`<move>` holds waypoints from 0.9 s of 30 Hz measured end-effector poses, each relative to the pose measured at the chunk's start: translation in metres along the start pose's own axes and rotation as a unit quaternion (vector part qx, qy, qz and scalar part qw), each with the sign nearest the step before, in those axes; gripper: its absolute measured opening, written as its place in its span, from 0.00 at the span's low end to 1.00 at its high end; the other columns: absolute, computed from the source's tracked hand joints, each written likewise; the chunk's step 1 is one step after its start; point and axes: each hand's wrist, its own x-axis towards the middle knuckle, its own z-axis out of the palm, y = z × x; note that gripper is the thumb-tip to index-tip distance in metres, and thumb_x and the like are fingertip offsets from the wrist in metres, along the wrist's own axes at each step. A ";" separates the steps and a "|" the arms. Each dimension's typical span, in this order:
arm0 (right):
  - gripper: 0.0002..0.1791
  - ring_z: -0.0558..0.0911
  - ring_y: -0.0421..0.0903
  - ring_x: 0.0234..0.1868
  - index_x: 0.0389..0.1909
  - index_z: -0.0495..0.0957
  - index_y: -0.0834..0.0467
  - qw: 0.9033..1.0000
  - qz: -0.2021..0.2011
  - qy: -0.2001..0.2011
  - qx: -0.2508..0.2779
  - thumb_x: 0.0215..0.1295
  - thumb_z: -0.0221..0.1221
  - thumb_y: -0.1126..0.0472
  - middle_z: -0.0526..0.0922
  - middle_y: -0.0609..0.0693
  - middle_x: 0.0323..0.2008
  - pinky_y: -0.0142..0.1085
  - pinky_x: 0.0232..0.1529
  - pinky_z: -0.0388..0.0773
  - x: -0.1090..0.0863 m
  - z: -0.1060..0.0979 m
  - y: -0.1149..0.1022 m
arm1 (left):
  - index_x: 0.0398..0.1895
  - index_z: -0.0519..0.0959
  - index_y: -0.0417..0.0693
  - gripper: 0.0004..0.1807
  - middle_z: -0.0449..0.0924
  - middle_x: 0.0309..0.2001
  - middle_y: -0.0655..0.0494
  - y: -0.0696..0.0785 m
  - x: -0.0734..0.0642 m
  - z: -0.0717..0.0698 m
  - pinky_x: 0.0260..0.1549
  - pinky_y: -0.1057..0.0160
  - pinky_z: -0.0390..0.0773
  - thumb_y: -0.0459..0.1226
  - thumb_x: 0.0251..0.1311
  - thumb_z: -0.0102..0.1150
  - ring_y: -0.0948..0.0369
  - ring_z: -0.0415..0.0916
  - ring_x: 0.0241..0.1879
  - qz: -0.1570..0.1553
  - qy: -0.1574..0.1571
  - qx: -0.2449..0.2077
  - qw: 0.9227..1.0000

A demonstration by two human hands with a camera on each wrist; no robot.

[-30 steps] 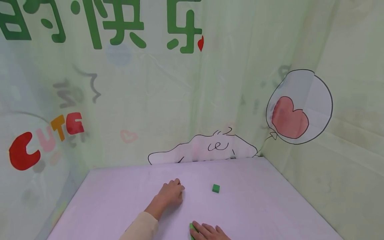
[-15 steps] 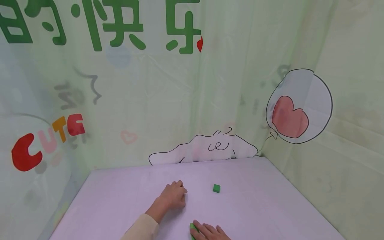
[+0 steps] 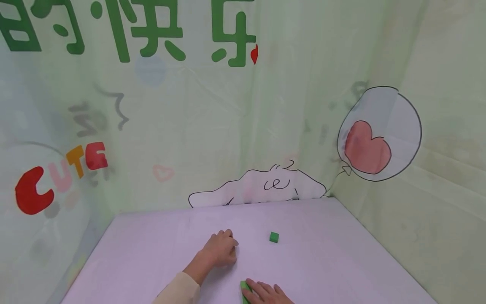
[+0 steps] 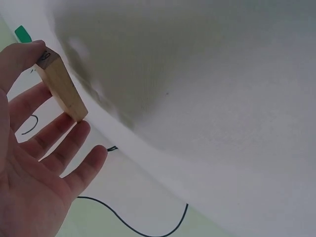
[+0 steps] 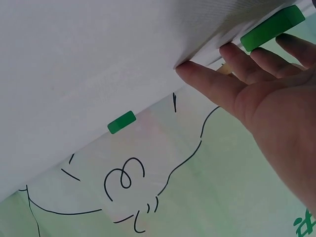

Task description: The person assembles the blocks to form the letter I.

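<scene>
Left hand pinches a wooden block, thumb at one end, fingertips against its side; the right hand, fingers stretched out, touches a long green block that shows at its left. Over to the right, the lilac table spreads broadly to its side edge, and past the left hand a strip of tabletop reaches the back edge, by the printed curtain. One small green cube lies beyond the right hand, to the left hand's right, apart from both.
</scene>
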 end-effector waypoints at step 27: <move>0.44 0.70 0.46 0.61 0.60 0.66 0.40 1.000 -0.016 0.009 -0.006 0.49 0.33 0.19 0.62 0.36 0.66 0.63 0.47 0.67 -0.002 -0.003 0.004 | 0.46 0.83 0.61 0.21 0.71 0.39 0.62 0.022 -0.006 0.004 0.33 0.62 0.70 0.49 0.44 0.65 0.64 0.64 0.34 0.050 -0.027 -0.039 0.998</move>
